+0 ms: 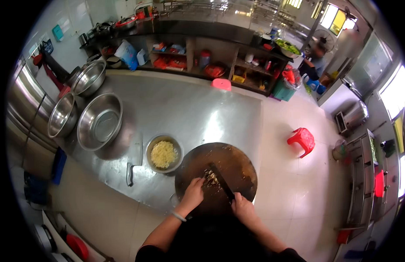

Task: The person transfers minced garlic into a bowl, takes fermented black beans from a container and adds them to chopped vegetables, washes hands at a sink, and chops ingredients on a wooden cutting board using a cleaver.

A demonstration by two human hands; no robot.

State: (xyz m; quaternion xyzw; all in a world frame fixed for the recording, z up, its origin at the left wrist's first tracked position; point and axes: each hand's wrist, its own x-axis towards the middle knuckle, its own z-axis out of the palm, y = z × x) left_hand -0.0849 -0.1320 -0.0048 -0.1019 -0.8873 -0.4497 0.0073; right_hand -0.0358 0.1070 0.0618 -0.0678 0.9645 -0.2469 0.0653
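My right hand (244,207) grips the handle of a dark-bladed cleaver (222,181), whose blade slants across a round wooden chopping block (237,160). Left of the blade lies a small pile of chopped, pale and dark bits (211,179). At the near left side of that pile is my left hand (193,193), fingers curled; whether something is between them cannot be made out. A steel bowl (150,167) of finely chopped pale yellow food (163,154) stands beside the block. Further left, a second cleaver (135,154) lies flat on the steel table (176,108).
Large steel basins (101,121) stand at the table's left end. A pink stool (221,84) is at its far edge, and a red stool (301,140) on the floor to the right. Behind runs a dark counter (189,31) with shelves. A person (315,60) is at the back right.
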